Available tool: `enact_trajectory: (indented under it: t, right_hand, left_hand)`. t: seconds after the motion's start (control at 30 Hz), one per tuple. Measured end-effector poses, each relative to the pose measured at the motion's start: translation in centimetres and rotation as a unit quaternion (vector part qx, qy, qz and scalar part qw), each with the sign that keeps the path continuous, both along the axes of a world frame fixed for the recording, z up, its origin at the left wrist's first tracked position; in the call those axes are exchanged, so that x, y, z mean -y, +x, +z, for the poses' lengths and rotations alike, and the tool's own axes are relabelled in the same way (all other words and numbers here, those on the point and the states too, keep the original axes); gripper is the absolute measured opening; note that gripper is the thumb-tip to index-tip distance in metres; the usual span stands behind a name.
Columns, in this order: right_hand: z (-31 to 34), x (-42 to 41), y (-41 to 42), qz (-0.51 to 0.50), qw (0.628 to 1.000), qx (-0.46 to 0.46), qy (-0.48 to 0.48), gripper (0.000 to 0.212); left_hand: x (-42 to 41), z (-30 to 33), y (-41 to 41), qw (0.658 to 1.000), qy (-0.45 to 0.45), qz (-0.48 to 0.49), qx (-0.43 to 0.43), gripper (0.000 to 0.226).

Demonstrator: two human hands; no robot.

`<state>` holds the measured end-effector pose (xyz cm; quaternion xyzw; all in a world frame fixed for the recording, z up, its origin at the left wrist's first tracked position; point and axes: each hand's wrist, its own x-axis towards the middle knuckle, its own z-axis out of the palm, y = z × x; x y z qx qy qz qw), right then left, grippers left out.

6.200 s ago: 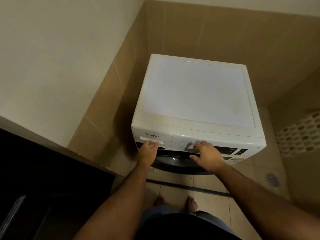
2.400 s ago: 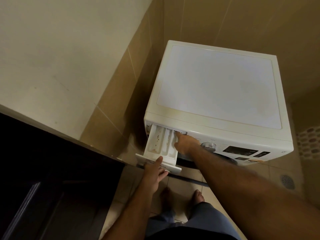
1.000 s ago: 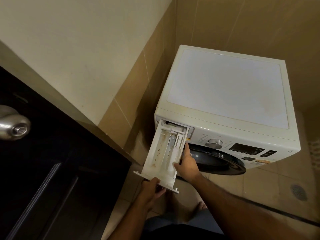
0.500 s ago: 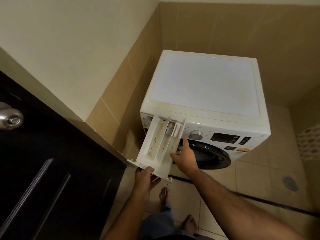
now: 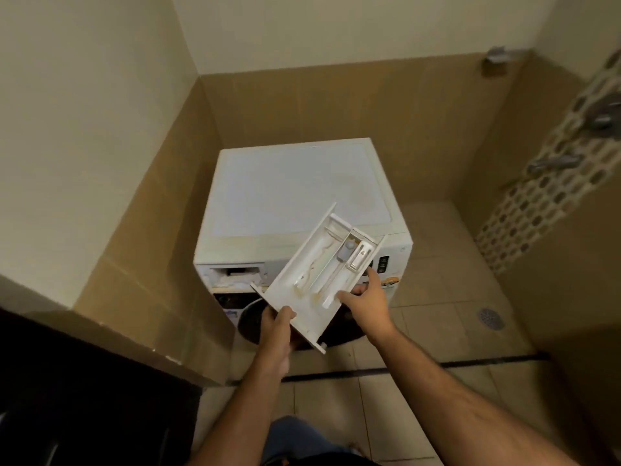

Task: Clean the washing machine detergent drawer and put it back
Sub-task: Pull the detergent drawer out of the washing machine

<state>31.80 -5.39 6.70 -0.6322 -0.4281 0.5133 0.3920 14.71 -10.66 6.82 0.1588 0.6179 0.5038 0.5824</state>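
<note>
The white detergent drawer (image 5: 316, 264) is out of the machine and held in the air, tilted, in front of the white washing machine (image 5: 295, 193). Brownish residue streaks its compartments. My left hand (image 5: 277, 329) grips the drawer's front panel from below. My right hand (image 5: 366, 297) holds its right side wall. The empty drawer slot (image 5: 235, 275) gapes at the machine's upper left front, with pale residue inside. The dark round door (image 5: 248, 317) shows partly below the drawer.
Tan tiled walls close in the machine on the left and behind. A dark door (image 5: 84, 398) stands at the lower left. A floor drain (image 5: 490, 318) lies on the tiled floor to the right. Taps (image 5: 551, 161) stick out of the mosaic strip on the right wall.
The drawer has come fully out of its slot and swung to the right in both hands. The slot now stands bare. The camera has pulled back.
</note>
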Motion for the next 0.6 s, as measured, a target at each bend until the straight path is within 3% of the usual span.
enact_trajectory:
  t: [0.27, 0.6]
  right_hand:
    - [3.1, -0.1, 5.4, -0.161, 0.976, -0.143, -0.007, 0.034]
    - [4.0, 3.2, 8.4, -0.355, 0.906, -0.232, -0.008, 0.030]
  left_hand:
    - [-6.4, 2.2, 2.9, 0.983, 0.048, -0.172, -0.047, 0.036]
    - [-11.5, 4.0, 7.9, 0.938, 0.080, -0.336, -0.039, 0.028]
